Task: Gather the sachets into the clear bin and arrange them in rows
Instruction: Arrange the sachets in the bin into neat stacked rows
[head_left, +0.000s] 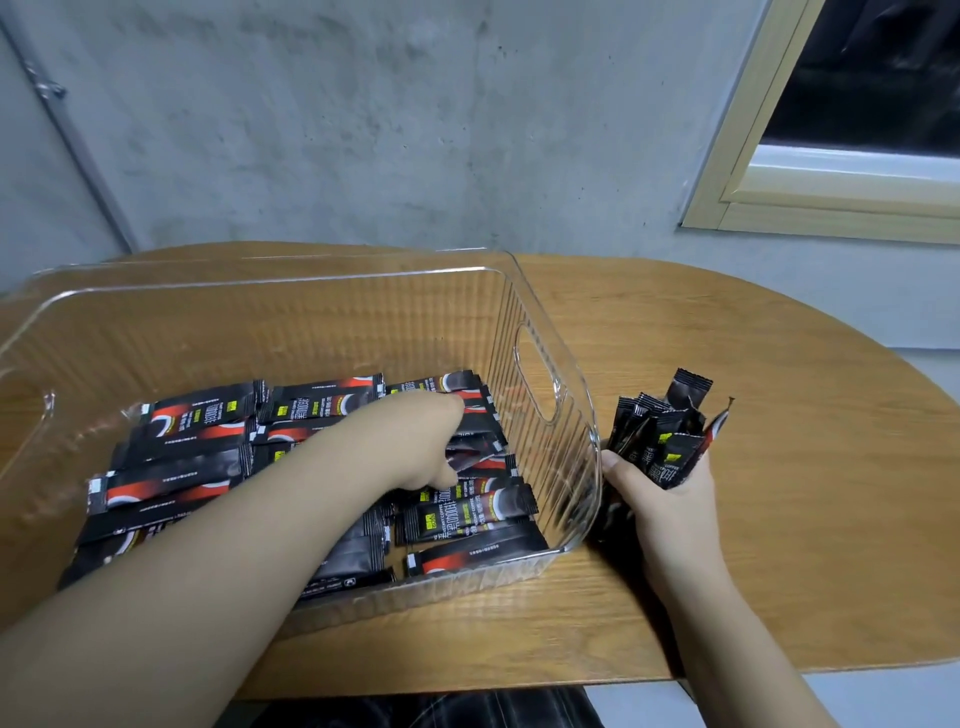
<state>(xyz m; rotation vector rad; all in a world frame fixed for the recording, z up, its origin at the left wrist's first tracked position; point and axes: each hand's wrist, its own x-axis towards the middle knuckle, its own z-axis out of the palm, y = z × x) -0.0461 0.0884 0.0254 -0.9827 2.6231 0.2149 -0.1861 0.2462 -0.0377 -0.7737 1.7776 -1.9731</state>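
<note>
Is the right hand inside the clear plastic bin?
No, the right hand grips black sachets outside the clear plastic bin, over the wooden table.

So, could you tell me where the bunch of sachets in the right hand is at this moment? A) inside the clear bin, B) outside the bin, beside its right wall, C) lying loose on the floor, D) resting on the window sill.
B: the right hand grips the bunch of sachets above the table, just outside the clear bin by its handle wall.
</note>
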